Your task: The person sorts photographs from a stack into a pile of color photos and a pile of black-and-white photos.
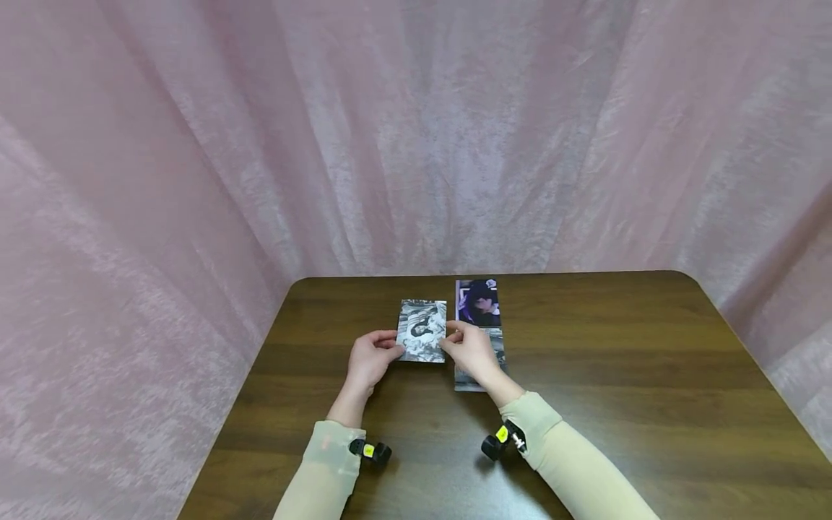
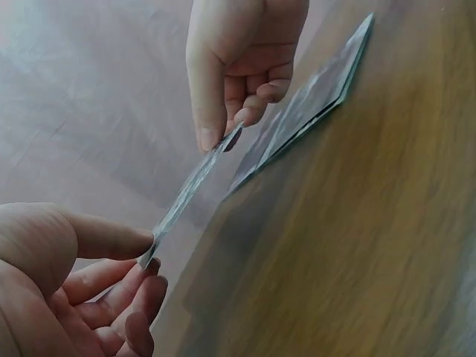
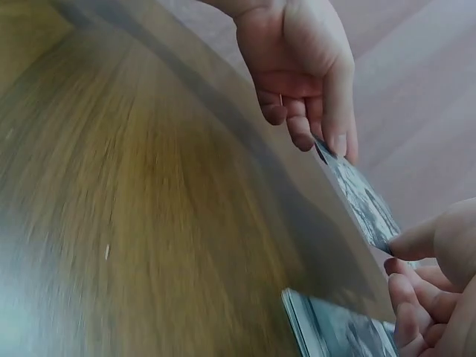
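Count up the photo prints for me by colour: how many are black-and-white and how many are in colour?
Black-and-white prints: 2, the held print pinched by the left hand and right hand, and the flat print on the table.
Colour prints: 1, the purple print.
Total: 3
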Demonstrator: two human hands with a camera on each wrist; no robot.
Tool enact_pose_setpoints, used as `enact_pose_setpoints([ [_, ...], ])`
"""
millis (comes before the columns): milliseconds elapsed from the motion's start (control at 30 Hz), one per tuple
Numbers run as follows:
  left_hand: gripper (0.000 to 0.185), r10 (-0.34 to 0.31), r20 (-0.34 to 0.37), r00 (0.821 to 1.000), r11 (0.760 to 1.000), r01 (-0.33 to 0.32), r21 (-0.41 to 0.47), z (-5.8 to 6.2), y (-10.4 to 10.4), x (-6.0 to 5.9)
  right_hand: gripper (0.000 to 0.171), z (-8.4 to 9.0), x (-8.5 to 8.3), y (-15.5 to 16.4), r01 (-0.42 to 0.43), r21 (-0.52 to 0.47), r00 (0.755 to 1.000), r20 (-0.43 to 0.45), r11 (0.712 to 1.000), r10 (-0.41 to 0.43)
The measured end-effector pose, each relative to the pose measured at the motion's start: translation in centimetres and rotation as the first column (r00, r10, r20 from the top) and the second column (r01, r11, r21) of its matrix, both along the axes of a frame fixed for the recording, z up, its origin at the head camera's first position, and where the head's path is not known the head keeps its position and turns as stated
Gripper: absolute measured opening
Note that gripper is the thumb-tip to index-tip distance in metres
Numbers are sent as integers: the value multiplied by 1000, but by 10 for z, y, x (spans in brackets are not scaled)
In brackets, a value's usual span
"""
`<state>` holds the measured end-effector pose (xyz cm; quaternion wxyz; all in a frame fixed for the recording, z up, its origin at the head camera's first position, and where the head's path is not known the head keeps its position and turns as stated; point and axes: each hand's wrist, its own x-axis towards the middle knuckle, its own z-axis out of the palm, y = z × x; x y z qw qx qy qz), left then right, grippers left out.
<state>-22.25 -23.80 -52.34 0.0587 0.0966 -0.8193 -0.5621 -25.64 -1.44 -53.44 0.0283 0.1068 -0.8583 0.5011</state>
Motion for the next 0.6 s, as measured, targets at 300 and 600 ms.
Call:
enact_pose_setpoints([
  [300, 33, -125, 7, 992, 991, 125, -40, -5, 30, 10, 42, -2, 15, 42, 2, 67, 1000, 14, 998, -3],
  [600, 34, -213, 32, 976, 972, 215, -94, -9, 58, 15, 39, -4, 28, 77, 13, 89, 999, 42, 996, -17],
])
